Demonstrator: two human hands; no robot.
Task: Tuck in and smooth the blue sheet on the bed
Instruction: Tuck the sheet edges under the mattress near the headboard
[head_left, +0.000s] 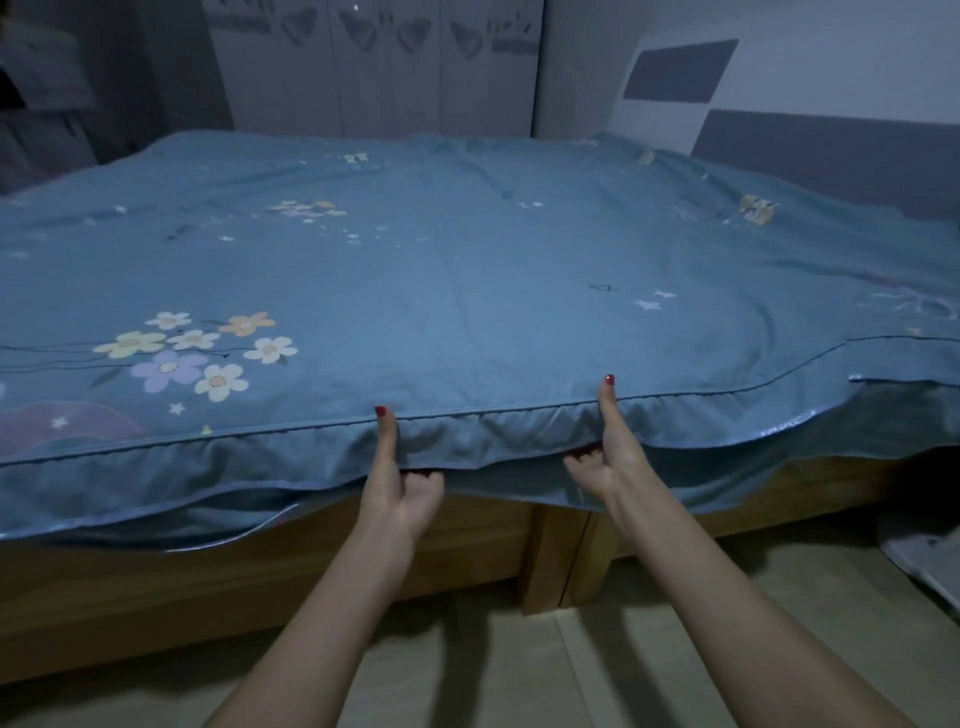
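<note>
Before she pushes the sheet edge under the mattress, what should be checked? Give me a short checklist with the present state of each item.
1. Left hand grips the blue sheet hem, thumb on top: ok.
2. Right hand grips the same hem, thumb on top: ok.
3. Hem lies level between the hands: not ok, it sags and ripples.
4. Top surface is smooth: not ok, creases run across the middle and far side.
5. Gap above the wooden bed frame is free for tucking: cannot tell, the fabric hides it.
6. Far edge is tucked: cannot tell.
</note>
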